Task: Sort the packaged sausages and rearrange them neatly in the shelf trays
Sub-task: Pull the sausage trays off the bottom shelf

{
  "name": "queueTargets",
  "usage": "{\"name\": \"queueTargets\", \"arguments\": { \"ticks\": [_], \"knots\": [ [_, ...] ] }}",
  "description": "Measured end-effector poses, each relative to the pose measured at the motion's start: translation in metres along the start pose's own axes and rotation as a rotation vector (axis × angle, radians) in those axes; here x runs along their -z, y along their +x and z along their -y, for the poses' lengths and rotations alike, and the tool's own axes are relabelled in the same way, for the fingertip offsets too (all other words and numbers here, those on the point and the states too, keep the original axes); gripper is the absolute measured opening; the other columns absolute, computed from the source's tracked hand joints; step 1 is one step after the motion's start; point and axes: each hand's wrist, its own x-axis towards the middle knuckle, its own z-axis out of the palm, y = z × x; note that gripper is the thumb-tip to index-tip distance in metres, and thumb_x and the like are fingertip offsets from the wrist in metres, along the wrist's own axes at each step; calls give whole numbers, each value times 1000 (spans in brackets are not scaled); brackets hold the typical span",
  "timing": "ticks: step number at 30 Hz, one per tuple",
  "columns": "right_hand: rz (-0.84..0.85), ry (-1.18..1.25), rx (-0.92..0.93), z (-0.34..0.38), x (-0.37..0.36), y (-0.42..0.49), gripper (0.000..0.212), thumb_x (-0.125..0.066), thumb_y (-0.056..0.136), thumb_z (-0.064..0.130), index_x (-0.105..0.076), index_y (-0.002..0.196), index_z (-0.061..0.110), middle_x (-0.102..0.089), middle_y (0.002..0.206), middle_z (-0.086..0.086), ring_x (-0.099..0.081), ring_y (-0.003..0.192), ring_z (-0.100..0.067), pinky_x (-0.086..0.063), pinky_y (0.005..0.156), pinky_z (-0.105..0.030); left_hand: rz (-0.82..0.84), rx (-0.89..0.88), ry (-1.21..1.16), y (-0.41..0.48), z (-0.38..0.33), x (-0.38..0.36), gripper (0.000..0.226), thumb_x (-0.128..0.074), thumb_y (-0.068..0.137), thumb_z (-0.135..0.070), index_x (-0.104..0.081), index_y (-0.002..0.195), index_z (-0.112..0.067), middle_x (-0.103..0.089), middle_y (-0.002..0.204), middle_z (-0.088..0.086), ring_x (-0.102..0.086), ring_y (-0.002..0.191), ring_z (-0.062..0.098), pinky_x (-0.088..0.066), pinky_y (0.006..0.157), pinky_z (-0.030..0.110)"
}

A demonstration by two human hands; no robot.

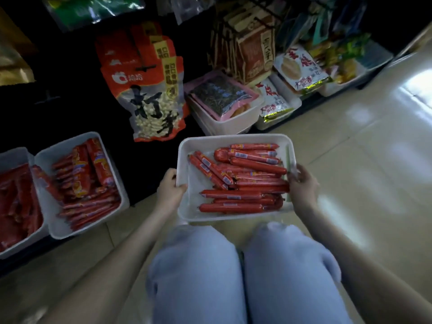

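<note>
I hold a white plastic tray (184, 202) in front of my knees, above the tiled floor. It carries several red packaged sausages (243, 178), some lying across, a few slanted at its left. My left hand (169, 190) grips the tray's left rim with the thumb over the edge. My right hand (302, 183) grips the right rim. On the low dark shelf at the left stand two more white trays: one (117, 183) with several red sausage packs (86, 183), and one at the frame edge (22, 155) with more red packs.
Red snack bags (149, 90) hang above the shelf. White bins with pink-edged packets (224, 99) and white snack bags (273, 101) stand on the shelf to the right. Brown packets (252, 47) hang behind. My knees in light blue trousers (233, 272) are below the tray.
</note>
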Motion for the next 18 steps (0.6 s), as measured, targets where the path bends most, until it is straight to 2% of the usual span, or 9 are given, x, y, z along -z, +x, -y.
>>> {"name": "queueTargets", "arguments": {
  "ticks": [3,6,10,14,16,18],
  "knots": [
    [-47,-42,-82,-40,9,38,36,-54,92,18,-59,128,18,-67,110,-11,-64,98,-26,-53,87,-43,78,18,18,20,-4,-51,20,-57,84,6,-50,87,-12,-62,86,6,-60,78,22,-47,67,34],
    [-44,-100,-148,-85,15,75,36,-53,92,22,-59,128,19,-67,115,-12,-64,103,-29,-50,91,-46,141,66,73,40,4,-105,29,-57,82,5,-49,86,-23,-62,83,-3,-60,75,15,-49,65,33],
    [1,-105,-192,-135,19,119,38,-51,92,23,-58,129,21,-68,112,-3,-64,101,-23,-52,89,-45,197,145,123,64,23,-168,29,-57,83,3,-50,86,-25,-63,87,-2,-61,77,14,-49,63,30],
    [28,-117,-246,-188,2,165,45,-43,85,41,-54,128,35,-69,113,-6,-65,102,-30,-54,85,-49,184,190,137,90,43,-213,30,-54,83,6,-49,85,-23,-65,84,-3,-64,76,14,-51,64,32],
    [33,-111,-256,-215,-11,190,49,-44,84,41,-53,131,32,-68,117,-7,-65,101,-26,-53,87,-51,169,203,152,104,52,-228,27,-55,85,4,-49,87,-23,-65,84,-4,-64,76,13,-52,65,33],
    [33,-124,-247,-205,-20,200,43,-46,90,34,-54,133,28,-67,119,-7,-64,101,-25,-53,87,-51,150,215,170,118,63,-238,23,-55,86,1,-49,90,-21,-65,86,-3,-64,78,15,-52,69,35]
  ]
}}
